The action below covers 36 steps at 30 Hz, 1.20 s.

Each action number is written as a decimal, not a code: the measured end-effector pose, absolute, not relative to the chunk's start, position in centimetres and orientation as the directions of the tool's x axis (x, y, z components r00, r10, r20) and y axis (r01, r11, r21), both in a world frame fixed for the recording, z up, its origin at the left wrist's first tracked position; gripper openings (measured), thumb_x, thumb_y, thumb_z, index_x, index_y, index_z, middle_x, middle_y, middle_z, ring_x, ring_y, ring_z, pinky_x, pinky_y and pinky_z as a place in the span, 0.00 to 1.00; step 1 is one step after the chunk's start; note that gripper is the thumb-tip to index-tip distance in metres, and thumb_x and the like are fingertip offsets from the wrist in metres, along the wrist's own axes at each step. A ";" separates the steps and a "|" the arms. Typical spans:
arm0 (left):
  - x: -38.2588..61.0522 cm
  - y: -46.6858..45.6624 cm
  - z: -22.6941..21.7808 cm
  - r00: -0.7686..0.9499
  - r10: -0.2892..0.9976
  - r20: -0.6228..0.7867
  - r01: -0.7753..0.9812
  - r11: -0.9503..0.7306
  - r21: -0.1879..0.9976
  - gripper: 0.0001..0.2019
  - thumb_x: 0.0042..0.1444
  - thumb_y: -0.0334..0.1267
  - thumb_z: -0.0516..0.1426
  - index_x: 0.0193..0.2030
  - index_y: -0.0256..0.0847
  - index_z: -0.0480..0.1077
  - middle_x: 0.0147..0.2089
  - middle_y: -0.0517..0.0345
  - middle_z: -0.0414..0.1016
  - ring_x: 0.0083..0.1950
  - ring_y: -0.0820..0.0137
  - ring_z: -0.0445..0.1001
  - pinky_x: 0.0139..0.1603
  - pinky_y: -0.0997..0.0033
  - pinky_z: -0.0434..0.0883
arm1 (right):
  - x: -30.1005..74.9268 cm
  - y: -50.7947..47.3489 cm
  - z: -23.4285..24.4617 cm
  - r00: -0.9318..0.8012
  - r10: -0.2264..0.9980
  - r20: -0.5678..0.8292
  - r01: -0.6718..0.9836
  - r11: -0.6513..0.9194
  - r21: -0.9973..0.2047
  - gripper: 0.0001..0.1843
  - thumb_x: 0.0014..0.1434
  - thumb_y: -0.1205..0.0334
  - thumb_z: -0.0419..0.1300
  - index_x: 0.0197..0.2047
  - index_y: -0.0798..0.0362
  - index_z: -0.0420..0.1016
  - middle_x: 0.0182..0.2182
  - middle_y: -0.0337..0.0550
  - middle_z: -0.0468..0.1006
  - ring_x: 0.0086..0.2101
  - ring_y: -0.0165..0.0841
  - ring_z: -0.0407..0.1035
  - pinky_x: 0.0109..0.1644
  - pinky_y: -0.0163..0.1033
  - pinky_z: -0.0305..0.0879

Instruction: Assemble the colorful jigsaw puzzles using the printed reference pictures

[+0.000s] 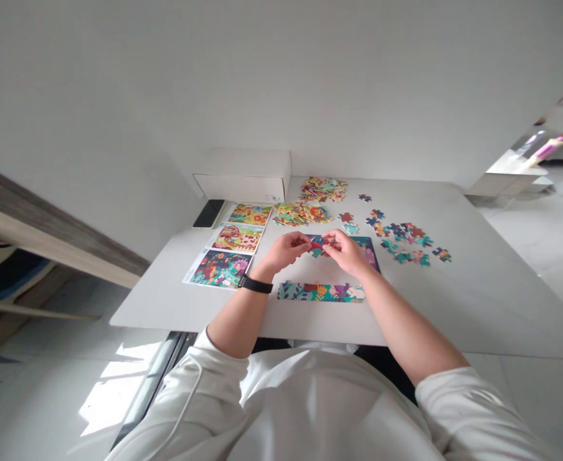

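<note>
head view. the left hand (288, 247) and the right hand (344, 251) meet just above the flat white table (454, 294), fingertips curled in and pinched from either side on the small red and teal cardboard puzzle pieces (316, 247), which sit between the two hands, raised slightly off the surface. how many pieces are held cannot be told. a black wristband (255, 283) circles the left wrist.

just below both hands lies a joined strip of floral puzzle edge (320, 292). touching the far side of the right hand is a joined dark blue puzzle section (369, 251). to the right of the right hand, loose teal and blue pieces (406, 240) are scattered. beyond the hands sits a heap of yellow and orange pieces (304, 213). left of the left hand lie three printed picture cards (237, 239) in a row; beyond them, a black phone (209, 213) and a white rectangular box (243, 176).
</note>
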<state>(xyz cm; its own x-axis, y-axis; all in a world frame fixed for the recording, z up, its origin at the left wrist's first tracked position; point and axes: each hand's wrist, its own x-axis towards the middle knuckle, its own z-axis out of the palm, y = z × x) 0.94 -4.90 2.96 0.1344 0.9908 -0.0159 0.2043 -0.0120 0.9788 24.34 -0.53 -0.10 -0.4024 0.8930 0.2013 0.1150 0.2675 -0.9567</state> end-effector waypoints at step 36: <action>-0.1 -5.5 2.2 0.213 0.977 -0.015 0.169 -0.021 0.985 0.20 0.56 0.50 0.71 0.48 0.39 0.78 0.33 0.59 0.78 0.25 0.78 0.67 0.23 0.77 0.64 | 23.8 -1.5 -0.4 -0.542 0.835 0.093 0.193 0.232 -0.953 0.19 0.60 0.48 0.68 0.52 0.44 0.81 0.34 0.38 0.84 0.36 0.39 0.79 0.46 0.47 0.77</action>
